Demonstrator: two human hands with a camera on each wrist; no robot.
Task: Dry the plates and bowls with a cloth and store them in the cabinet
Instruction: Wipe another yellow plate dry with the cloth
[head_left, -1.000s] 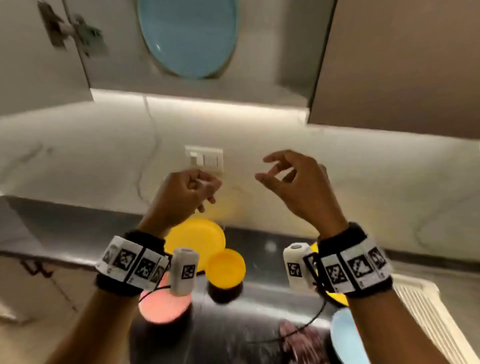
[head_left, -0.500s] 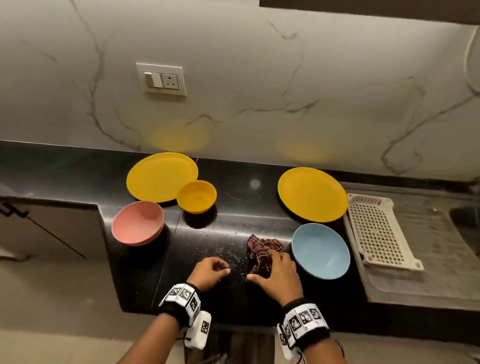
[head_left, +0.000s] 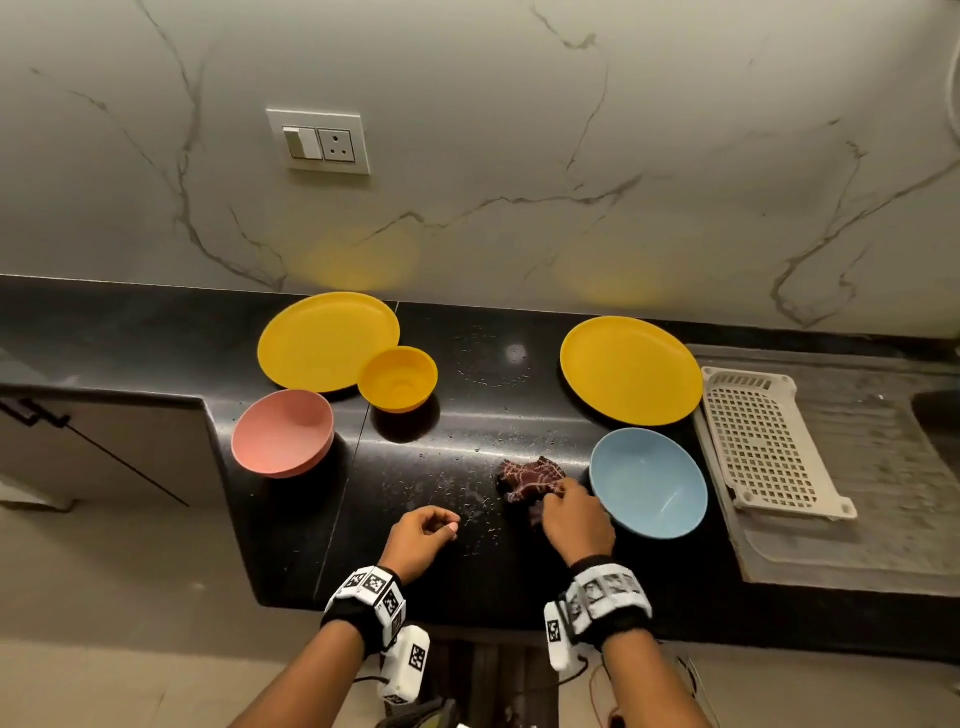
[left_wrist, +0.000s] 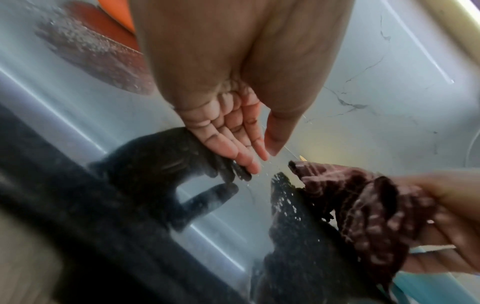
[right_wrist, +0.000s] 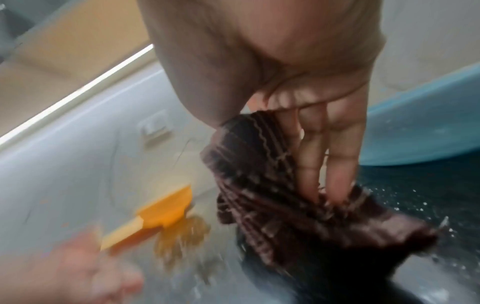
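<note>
- Two hands are down at the front edge of the glossy black stone worktop (head_left: 467, 566), which has water droplets scattered over it.
- Right hand (head_left: 574, 519) has its fingers (right_wrist: 335, 156) curled into the crumpled dark maroon checked cloth (head_left: 531, 479), pinching a bunch of it against the palm. The cloth sits on the worktop just left of the light blue plastic bowl (head_left: 649, 483), pretty much touching it.
- Left hand (head_left: 421, 538) holds nothing: fingers (left_wrist: 233, 144) loosely bent and close together, thumb tip near them, hovering just above the wet surface to the left of the cloth.
- Dishes on the worktop: a round yellow plastic plate (head_left: 631, 370) behind the blue bowl, another yellow plate (head_left: 322, 340) further left with a small yellow bowl (head_left: 397, 379) overlapping its right rim, and a pink bowl (head_left: 282, 433) at the left corner.
- A white perforated plastic drain tray (head_left: 769, 441) lies right of the plates on the steel draining board (head_left: 852, 499).
- A white switch and socket plate (head_left: 318, 141) is on the marble wall behind.
</note>
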